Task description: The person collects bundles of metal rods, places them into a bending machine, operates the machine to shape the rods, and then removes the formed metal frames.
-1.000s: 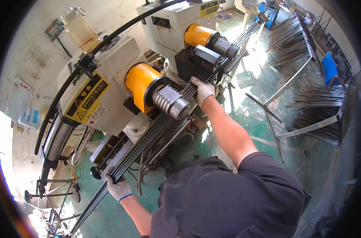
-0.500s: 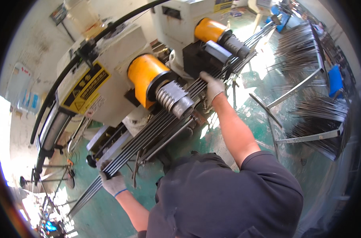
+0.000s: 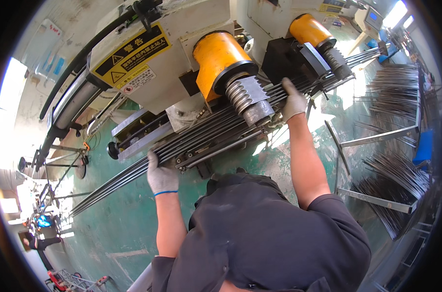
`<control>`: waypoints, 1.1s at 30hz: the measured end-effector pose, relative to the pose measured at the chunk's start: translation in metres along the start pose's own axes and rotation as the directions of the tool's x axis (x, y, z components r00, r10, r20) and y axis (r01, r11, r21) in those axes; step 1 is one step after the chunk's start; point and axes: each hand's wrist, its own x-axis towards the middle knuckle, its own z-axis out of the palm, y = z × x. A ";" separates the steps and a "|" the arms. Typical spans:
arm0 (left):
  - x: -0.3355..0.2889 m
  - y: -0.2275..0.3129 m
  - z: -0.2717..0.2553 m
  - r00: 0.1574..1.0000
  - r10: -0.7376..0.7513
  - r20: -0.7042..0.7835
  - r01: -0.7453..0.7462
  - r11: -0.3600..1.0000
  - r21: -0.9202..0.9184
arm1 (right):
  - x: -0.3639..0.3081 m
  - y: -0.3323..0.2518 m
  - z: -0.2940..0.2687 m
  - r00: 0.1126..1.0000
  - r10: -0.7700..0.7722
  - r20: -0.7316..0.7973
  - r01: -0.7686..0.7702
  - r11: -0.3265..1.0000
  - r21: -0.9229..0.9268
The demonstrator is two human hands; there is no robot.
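A bundle of several long, thin metal rods (image 3: 118, 184) runs slantwise from the lower left up to the far right, passing beneath the machine's orange cylinders. My left hand (image 3: 161, 177), in a pale glove with a blue cuff edge, grips the bundle's near side left of the closer cylinder; some of its fingers are hidden by the rods. My right hand (image 3: 295, 103), gloved too, is closed at the rods between the two cylinders, one digit stretched along the top. The nearer orange cylinder (image 3: 222, 54) ends in a coarse metal spring (image 3: 241, 93) just above the rods.
A farther orange cylinder (image 3: 309, 30) and a black block (image 3: 289, 59) stand beyond my right hand. A yellow-black warning label (image 3: 132, 54) marks the pale machine housing. Metal racks (image 3: 376, 197) full of thin rods stand at right. A black knob (image 3: 112, 150) sticks out at left.
My view has shifted, so the machine appears farther right. My left hand has moved rightward along the rods, nearer the closer cylinder. The right hand stays at the rods between the cylinders.
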 end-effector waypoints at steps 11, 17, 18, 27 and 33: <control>-0.041 0.047 0.002 0.983 -0.096 -0.156 0.068 0.983 -0.172 | -0.021 0.007 0.021 0.991 0.102 0.081 -0.120 0.960 0.252; -0.047 0.113 -0.069 0.983 0.064 -0.172 -0.109 0.958 -0.265 | -0.040 0.037 0.030 0.930 0.210 0.301 -0.271 0.946 0.176; -0.045 0.125 -0.084 0.980 0.108 -0.168 -0.148 0.957 -0.248 | -0.028 0.034 0.024 0.925 0.209 0.317 -0.268 0.951 0.156; 0.000 0.301 -0.287 0.905 0.268 -0.331 -0.342 0.920 -0.189 | 0.077 0.016 -0.048 0.972 0.145 0.184 -0.155 0.987 0.039; 0.017 0.435 -0.436 0.844 0.362 -0.395 -0.428 0.899 -0.092 | -0.007 0.131 -0.145 0.962 0.051 -0.268 -0.081 0.992 -0.100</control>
